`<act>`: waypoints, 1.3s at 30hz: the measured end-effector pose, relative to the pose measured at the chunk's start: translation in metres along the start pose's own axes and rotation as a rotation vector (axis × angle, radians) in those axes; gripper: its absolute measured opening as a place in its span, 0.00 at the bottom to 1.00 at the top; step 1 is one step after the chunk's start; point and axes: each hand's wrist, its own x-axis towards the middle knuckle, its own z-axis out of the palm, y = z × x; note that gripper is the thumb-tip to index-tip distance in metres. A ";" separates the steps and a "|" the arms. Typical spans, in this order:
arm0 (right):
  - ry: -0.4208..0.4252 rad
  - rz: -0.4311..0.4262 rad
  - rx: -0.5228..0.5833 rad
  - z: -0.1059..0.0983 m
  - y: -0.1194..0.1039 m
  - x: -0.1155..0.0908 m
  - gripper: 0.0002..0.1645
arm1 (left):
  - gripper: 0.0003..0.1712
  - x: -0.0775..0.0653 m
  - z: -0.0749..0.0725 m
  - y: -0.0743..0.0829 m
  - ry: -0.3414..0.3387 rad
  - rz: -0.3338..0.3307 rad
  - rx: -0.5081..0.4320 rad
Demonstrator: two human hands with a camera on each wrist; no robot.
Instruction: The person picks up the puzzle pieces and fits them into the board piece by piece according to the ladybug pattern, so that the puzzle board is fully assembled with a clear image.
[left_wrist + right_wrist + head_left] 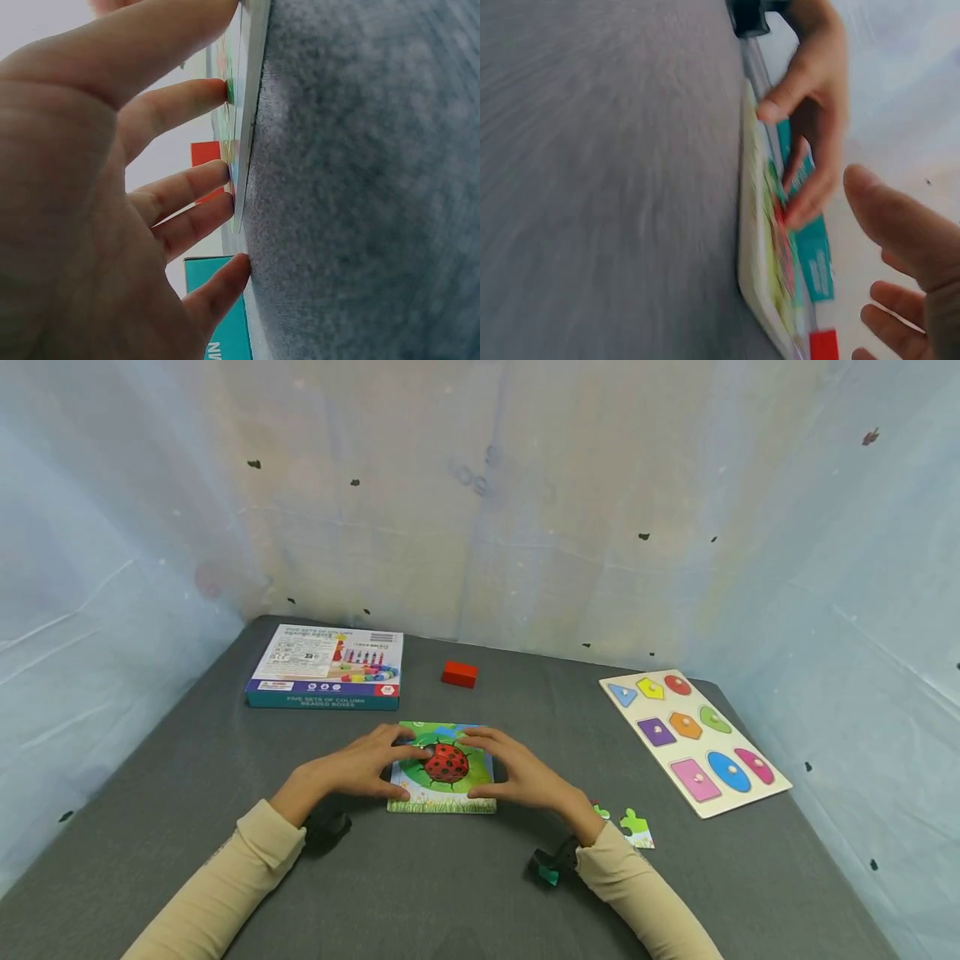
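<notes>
A square ladybug puzzle lies flat on the table in front of me, with a green leaf, grass and a white board edge. My left hand spreads over its left side, and its fingertips touch the picture. The left thumb rests by the lower left corner, and the little finger reaches down beside the board. Around the right side curves my right hand, its thumb and fingers apart with nothing between them. In the right wrist view that hand stays clear of the puzzle's white edge.
Loose green puzzle pieces lie by the right forearm, partly hidden by it. Behind the puzzle is a red block. A boxed bead set sits at the back left, and a wooden shape board at the right. Pale sheeting surrounds the table.
</notes>
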 end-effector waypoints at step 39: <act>-0.011 0.168 -0.071 -0.056 0.041 -0.146 0.35 | 0.37 0.000 -0.001 -0.001 -0.006 -0.007 0.012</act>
